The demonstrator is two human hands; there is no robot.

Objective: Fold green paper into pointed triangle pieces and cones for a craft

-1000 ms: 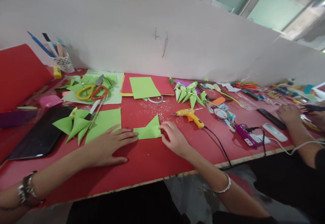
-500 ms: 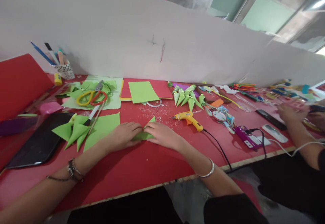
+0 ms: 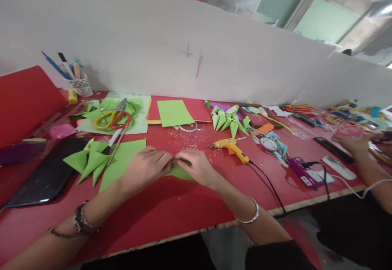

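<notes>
Between my two hands is a piece of green paper point(image 3: 181, 173), mostly covered by my fingers and bent upward in the middle. My left hand point(image 3: 150, 164) pinches its left side, fingers curled. My right hand point(image 3: 196, 166) grips its other side, fingertips almost meeting those of the left. Left of my hands lies a flat green sheet point(image 3: 122, 162) with a thin stick point(image 3: 115, 147) across it. Beside that sits a group of folded green paper cones point(image 3: 92, 162). To the right rests a yellow glue gun point(image 3: 231, 147), its nozzle pointing toward my right hand.
Scissors point(image 3: 113, 120) lie on green scraps at the back left. Several small green cones point(image 3: 234, 128) stand behind the glue gun. A black phone-like slab point(image 3: 45, 176) is at the left. A purple power strip point(image 3: 303, 174) and a co-worker's hand point(image 3: 352, 141) are at the right.
My hands have come closer together and lifted slightly, with fingers more curled. The green paper between them now bends up instead of lying flatter. The view has shifted slightly.
</notes>
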